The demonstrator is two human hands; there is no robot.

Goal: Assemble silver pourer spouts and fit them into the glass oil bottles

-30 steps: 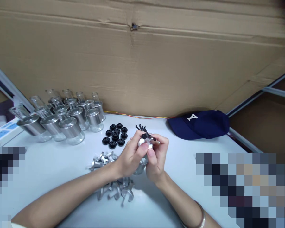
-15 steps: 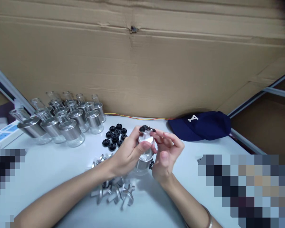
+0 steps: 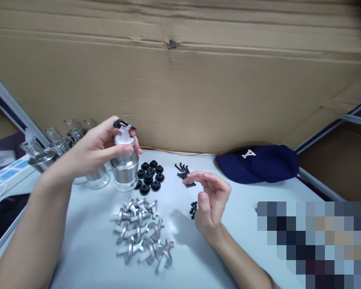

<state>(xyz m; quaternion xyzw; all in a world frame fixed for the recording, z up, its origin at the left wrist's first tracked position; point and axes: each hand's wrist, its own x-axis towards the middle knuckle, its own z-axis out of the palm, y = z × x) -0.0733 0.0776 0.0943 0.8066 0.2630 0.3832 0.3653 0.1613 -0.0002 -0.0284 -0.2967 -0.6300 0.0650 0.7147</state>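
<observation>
Fingers of the left hand (image 3: pixel 100 148) were wrapped around the neck of a glass bottle with a metal collar (image 3: pixel 125 166), which carried a silver spout cap topped by a small black lever (image 3: pixel 124 124); the bottle stood upright, low over the white table (image 3: pixel 243 237), its base just beside the cluster of black rubber stoppers (image 3: pixel 150 175) and to the right of the group of finished bottles (image 3: pixel 63 144) at the far left. The right hand (image 3: pixel 211 200) hung empty above the table, fingers loosely curled and apart, thumb and forefinger holding nothing. Just beyond its fingertips lay a little heap of black levers (image 3: pixel 183 171), and beside its palm sat a few tiny black beads (image 3: pixel 193 208). Nearer the camera, between the two forearms, silver spout caps (image 3: pixel 142 230) were scattered in a loose pile. A navy cap with a white letter (image 3: pixel 258 162) rested at the back right, against the tall cardboard sheet (image 3: pixel 180 80). A white power strip (image 3: pixel 3 174) lay along the left edge.
</observation>
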